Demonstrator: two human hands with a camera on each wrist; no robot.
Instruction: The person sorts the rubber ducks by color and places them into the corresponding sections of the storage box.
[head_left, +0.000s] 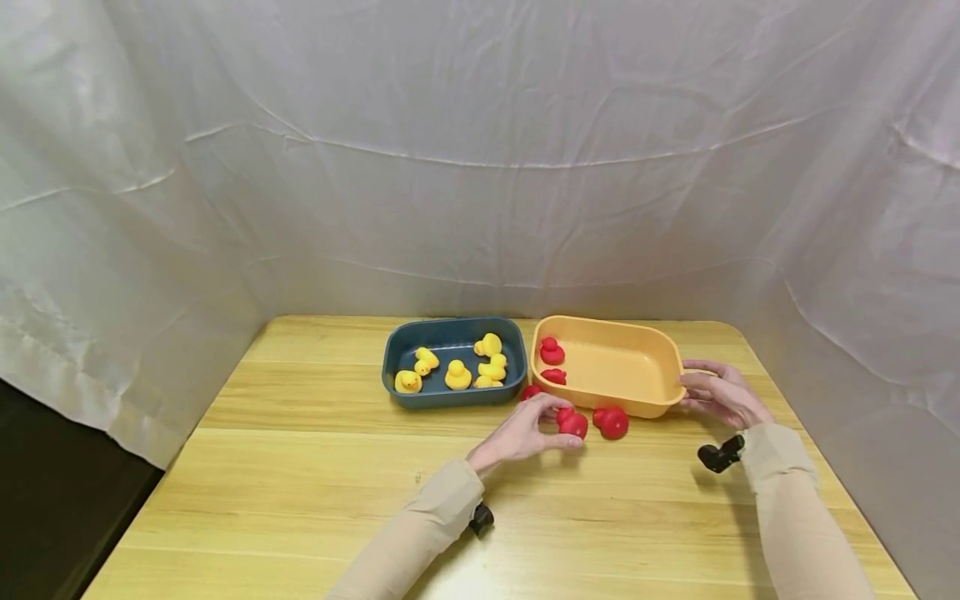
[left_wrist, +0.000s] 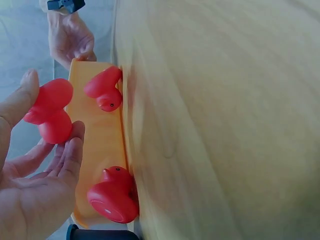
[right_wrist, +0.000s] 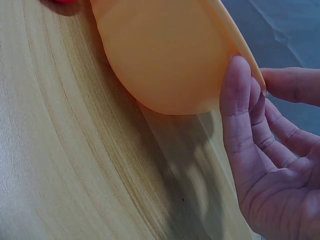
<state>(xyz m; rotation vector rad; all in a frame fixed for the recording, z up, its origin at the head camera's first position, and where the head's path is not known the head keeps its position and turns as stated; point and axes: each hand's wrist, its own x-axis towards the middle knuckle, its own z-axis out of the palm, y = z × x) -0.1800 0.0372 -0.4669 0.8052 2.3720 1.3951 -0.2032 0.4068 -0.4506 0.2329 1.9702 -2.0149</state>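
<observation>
My left hand (head_left: 521, 432) holds a red rubber duck (left_wrist: 52, 102) between thumb and fingertips, in front of the orange tray (head_left: 615, 360). At the tray's right end, my right hand (head_left: 723, 396) pinches the rim, with the thumb on the inner side and the fingers outside in the right wrist view. Another red duck (head_left: 612, 422) lies on the table right of the held one. One more red duck (head_left: 531, 391) is partly hidden behind my left hand. Inside the tray, at its left end, are two red ducks, one (head_left: 552, 351) behind the other (head_left: 554, 377).
Left of the orange tray stands a dark blue tray (head_left: 450, 400) with several yellow ducks (head_left: 457, 377) in it. Both trays are near the back edge of the wooden table (head_left: 300, 467). Pale cloth (head_left: 480, 208) hangs behind and at the sides.
</observation>
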